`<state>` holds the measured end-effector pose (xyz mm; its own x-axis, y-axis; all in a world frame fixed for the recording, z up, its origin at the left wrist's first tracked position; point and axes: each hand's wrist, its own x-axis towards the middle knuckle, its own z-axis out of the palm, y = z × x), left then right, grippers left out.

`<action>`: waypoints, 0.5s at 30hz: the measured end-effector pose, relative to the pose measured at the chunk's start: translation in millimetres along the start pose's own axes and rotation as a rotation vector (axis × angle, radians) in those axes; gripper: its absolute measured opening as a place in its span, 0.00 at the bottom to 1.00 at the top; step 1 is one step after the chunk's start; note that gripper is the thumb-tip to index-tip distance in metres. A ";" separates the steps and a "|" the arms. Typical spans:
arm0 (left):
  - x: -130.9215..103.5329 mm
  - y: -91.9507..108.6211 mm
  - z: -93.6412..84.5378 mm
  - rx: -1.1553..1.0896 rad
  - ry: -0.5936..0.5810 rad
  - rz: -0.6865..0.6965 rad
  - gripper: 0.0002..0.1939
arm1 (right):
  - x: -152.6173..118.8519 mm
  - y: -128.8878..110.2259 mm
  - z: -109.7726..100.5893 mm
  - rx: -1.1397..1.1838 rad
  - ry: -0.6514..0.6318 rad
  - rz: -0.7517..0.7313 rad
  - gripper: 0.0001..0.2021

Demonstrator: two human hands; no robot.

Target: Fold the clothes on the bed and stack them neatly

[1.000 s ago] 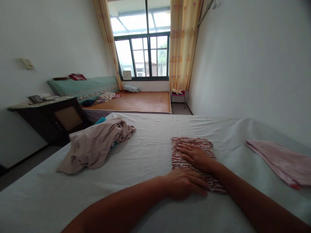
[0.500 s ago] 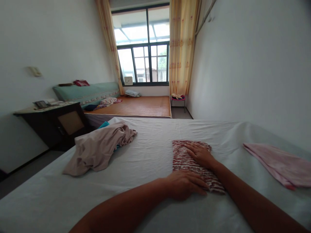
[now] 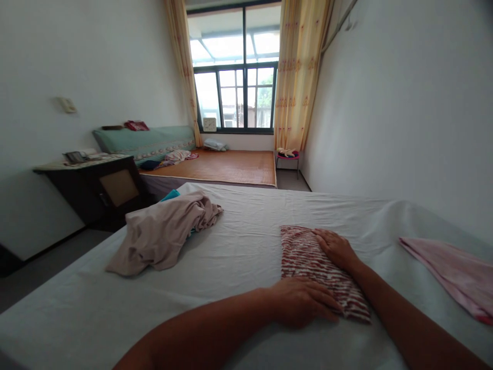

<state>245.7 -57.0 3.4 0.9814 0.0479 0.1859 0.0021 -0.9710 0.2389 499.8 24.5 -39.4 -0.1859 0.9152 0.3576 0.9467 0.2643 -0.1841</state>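
A folded cloth with red-brown and white stripes [image 3: 308,257] lies flat on the white bed sheet [image 3: 246,252]. My left hand [image 3: 304,302] rests along its near edge, fingers stretched to the right over the fabric. On its far right edge lies my right hand [image 3: 336,247], palm down with the fingers extended. Both hands press on the cloth without gripping it. To the left is a crumpled beige-pink garment [image 3: 165,231] with a bit of teal fabric [image 3: 170,195] showing behind it. A pink folded cloth [image 3: 450,272] lies at the right.
Beyond the sheet stands another bed with a brown mat [image 3: 239,167] and a green headboard [image 3: 146,144]. A dark cabinet [image 3: 111,190] is at the left. By the curtain [image 3: 295,92] stands a small stool [image 3: 288,155]. A white wall [image 3: 416,113] runs along the right.
My right hand has slid right, from the middle of the striped cloth toward its right edge. My left hand stays at the near edge. The view has shifted slightly.
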 end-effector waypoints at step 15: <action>-14.5 -37.3 -4.2 -0.206 0.553 -0.330 0.21 | -1.4 -20.6 -17.6 -0.248 -0.046 0.019 0.22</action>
<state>230.5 -20.5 -4.2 0.6930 0.5005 0.5189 0.1950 -0.8231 0.5334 485.2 12.4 -20.0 -0.1743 0.9337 0.3127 0.9846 0.1698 0.0419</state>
